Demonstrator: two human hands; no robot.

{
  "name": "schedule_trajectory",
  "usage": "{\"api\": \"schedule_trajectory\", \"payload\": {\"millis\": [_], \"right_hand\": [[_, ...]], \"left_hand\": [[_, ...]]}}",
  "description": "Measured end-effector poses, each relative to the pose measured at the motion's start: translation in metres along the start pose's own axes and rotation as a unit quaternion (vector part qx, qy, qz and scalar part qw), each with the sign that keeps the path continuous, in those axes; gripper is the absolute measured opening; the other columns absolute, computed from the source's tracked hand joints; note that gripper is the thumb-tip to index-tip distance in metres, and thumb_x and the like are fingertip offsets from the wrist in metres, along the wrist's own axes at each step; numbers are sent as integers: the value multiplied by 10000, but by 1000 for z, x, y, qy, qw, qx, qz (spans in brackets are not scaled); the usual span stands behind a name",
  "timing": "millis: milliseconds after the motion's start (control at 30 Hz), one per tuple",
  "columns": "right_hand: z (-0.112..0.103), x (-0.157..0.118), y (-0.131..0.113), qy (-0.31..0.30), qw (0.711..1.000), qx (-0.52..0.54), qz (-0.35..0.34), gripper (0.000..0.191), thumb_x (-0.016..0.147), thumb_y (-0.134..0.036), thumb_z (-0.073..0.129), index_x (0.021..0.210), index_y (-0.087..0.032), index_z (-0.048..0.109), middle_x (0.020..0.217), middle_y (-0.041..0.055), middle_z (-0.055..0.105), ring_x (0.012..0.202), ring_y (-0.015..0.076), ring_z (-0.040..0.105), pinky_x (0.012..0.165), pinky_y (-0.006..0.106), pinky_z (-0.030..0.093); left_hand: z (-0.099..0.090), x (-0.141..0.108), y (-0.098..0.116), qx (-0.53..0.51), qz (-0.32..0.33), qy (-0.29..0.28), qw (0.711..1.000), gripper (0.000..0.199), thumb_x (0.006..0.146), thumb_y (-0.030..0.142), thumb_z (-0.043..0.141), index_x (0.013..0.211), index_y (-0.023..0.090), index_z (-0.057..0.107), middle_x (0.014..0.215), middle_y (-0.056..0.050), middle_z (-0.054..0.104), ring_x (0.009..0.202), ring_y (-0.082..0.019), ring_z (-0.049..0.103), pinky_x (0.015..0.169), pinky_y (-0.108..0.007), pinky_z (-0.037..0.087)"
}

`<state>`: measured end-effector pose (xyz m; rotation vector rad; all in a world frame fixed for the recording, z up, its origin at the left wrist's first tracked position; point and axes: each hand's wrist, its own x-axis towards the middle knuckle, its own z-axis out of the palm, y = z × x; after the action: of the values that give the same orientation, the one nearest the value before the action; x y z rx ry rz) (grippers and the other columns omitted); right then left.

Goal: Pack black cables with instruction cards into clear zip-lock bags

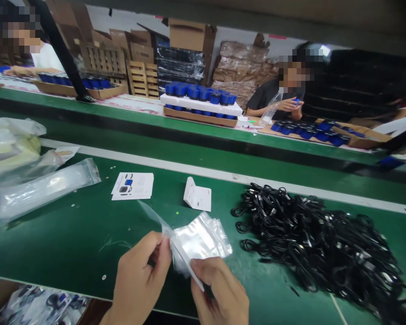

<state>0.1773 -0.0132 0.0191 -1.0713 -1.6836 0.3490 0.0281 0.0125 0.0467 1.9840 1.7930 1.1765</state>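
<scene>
Head view: hands [142,280] [219,292] pinch zip bag [201,239]; leaflet [132,186] text unreadably small.

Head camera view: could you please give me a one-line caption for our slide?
Left hand and right hand hold clear zip bags beside black cables on a green workbench.

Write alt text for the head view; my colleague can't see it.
The left hand and right hand hold a clear plastic zip bag over a green workbench, beside a heap of coiled black cables and a white printed leaflet.

bare L hand [142,280], bare R hand [219,291], bare L wrist [110,318]
</scene>
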Motion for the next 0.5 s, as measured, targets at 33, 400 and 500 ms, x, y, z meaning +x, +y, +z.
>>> {"api": "schedule_trajectory", "payload": {"millis": [33,400,500], "right_hand": [[-1,-1,1,-9,1000,-5,6,282,797,-20,489,933,-242,598,770,30,665,641,150,655,566,219,508],[-17,21,-3,-194,977,-69,54,252,810,-73,369,748,-200,577,701,52,631,532,165,611,492,230,464],[-13,20,1,-119,981,-77,134,109,760,-118,504,759,-208,566,717,27,616,595,173,605,536,245,464]], "left_hand": [[1,0,1,18,26,1,999,246,882,220,453,644,208,513,504,70,495,427,-77,479,466,-162,378],[21,-27,-7,79,172,-84,978,168,887,207,418,786,236,549,757,-3,557,603,-129,598,516,-195,475],[20,-34,-7,50,146,-86,984,178,885,198,406,832,239,571,803,-19,515,580,-123,563,515,-207,477]]}}
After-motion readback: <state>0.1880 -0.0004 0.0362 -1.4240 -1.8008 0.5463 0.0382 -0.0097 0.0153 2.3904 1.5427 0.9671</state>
